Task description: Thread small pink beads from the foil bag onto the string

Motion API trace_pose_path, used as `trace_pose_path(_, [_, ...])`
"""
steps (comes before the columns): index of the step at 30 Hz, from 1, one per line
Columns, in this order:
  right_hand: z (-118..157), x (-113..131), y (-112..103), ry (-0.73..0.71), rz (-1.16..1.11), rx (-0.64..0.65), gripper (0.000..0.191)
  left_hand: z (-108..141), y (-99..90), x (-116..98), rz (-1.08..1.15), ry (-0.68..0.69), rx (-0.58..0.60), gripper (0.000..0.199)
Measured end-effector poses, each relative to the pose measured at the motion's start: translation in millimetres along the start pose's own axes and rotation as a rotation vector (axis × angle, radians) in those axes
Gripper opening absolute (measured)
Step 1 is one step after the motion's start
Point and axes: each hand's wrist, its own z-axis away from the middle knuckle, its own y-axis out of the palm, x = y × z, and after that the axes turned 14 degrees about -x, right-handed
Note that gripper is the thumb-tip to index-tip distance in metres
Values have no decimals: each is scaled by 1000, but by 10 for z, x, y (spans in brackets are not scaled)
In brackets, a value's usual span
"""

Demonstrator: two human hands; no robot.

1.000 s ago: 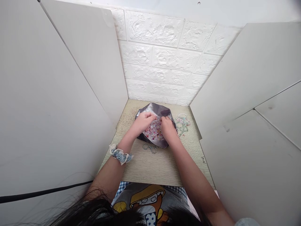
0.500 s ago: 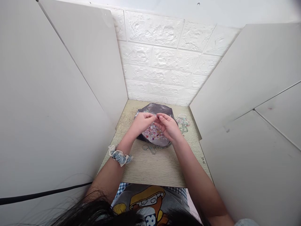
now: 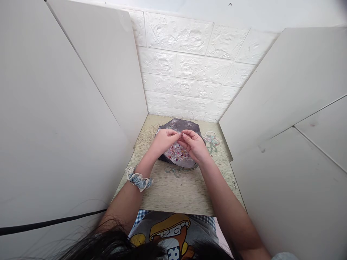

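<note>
Left hand (image 3: pixel 164 142) and right hand (image 3: pixel 194 146) lifted above the beads (image 3: pixel 176 153).

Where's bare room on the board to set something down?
The widest patch is the wood-grain tabletop between the left forearm and right forearm, in front of the beaded strand. It's crowded at the silvery pouch of beads under the left hand and right hand, and at the strand to the right.

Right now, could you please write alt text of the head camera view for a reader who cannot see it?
The left hand and right hand meet at the fingertips above a crumpled silvery-grey sheet heaped with small colourful beads, on a wood-grain tabletop. Beaded strands lie beside the sheet, and white panels and a white brick-textured wall enclose the tabletop.
</note>
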Motion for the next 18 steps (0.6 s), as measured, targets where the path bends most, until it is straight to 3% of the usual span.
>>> trace_pose_path(18, [14,-5,19,-52,99,5,18,-31,6,70,-28,17,5,24])
